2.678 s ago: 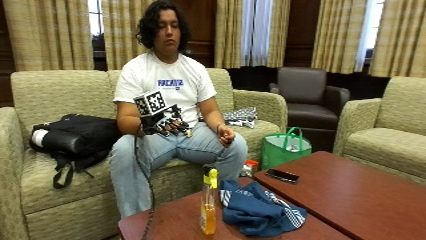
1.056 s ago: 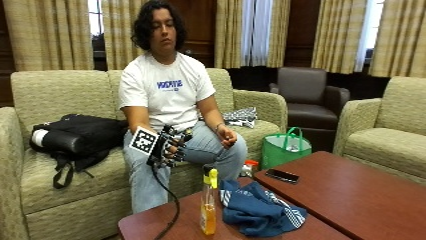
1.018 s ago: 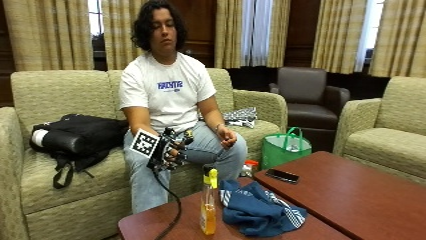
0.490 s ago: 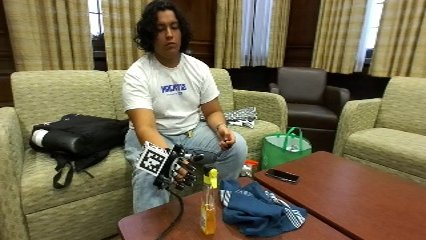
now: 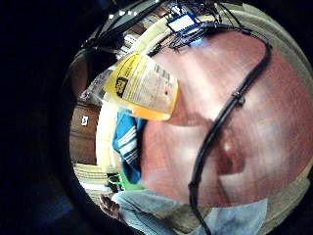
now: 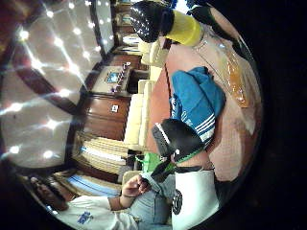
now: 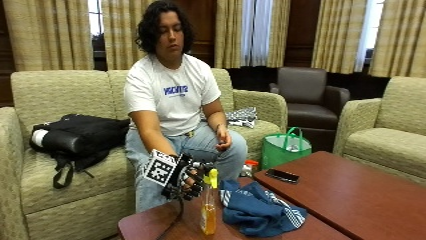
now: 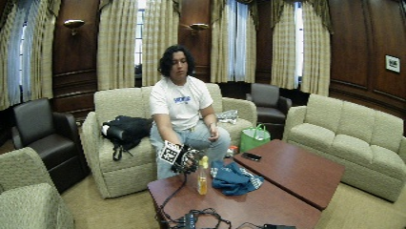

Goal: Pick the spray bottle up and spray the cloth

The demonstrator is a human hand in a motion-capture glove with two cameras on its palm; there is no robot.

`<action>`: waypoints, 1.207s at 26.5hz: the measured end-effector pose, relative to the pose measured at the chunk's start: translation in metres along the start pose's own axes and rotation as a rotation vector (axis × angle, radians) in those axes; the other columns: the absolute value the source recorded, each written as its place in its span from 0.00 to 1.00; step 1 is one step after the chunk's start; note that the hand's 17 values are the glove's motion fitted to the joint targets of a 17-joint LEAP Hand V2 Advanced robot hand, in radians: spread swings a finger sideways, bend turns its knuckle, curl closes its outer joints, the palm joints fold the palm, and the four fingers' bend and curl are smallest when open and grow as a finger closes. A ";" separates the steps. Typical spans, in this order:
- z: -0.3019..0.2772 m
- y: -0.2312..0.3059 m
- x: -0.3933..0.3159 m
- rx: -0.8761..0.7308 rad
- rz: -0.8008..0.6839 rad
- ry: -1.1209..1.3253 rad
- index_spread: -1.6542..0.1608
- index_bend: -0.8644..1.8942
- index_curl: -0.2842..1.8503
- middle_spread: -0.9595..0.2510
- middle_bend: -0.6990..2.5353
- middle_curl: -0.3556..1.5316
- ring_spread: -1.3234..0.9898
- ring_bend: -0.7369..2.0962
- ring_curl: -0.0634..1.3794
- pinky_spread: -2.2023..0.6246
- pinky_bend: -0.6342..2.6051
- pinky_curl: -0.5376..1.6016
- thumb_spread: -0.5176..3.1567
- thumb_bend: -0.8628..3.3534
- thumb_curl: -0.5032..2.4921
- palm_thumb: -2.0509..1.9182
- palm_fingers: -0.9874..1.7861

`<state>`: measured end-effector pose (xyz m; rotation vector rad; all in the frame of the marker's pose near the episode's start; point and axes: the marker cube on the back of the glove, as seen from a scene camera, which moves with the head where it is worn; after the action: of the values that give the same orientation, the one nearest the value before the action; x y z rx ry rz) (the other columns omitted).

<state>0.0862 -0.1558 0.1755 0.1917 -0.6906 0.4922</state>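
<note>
Yellow-capped spray bottle (image 7: 209,210) upright, just beside the gloved fingers (image 7: 193,181), untouched.

— What did we see carrying it all?
— A reddish-brown wooden table (image 7: 373,200). On it stood the spray bottle (image 7: 209,215), upright, with the crumpled blue cloth (image 7: 256,210) just beside it.
— Anything else on the wood?
— A dark phone (image 7: 282,175) lay farther back, well apart from the cloth.
</note>
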 end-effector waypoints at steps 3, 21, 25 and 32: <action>0.005 -0.012 0.002 0.004 0.024 -0.022 0.70 0.36 0.24 0.68 0.27 0.38 0.50 0.40 0.27 0.82 0.29 0.42 0.43 0.20 0.27 0.68 0.55; 0.024 -0.058 0.012 0.047 0.112 -0.143 0.74 0.35 0.23 0.72 0.30 0.39 0.51 0.42 0.28 0.82 0.28 0.41 0.42 0.20 0.27 0.67 0.55; 0.025 -0.068 0.010 0.044 0.111 -0.147 0.75 0.34 0.23 0.73 0.30 0.39 0.51 0.43 0.29 0.82 0.28 0.42 0.42 0.20 0.27 0.67 0.54; 0.035 -0.078 0.009 0.036 0.117 -0.139 0.76 0.33 0.21 0.73 0.31 0.39 0.52 0.44 0.29 0.82 0.29 0.42 0.40 0.19 0.27 0.66 0.51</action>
<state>0.1107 -0.2318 0.2068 0.2216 -0.8322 0.6073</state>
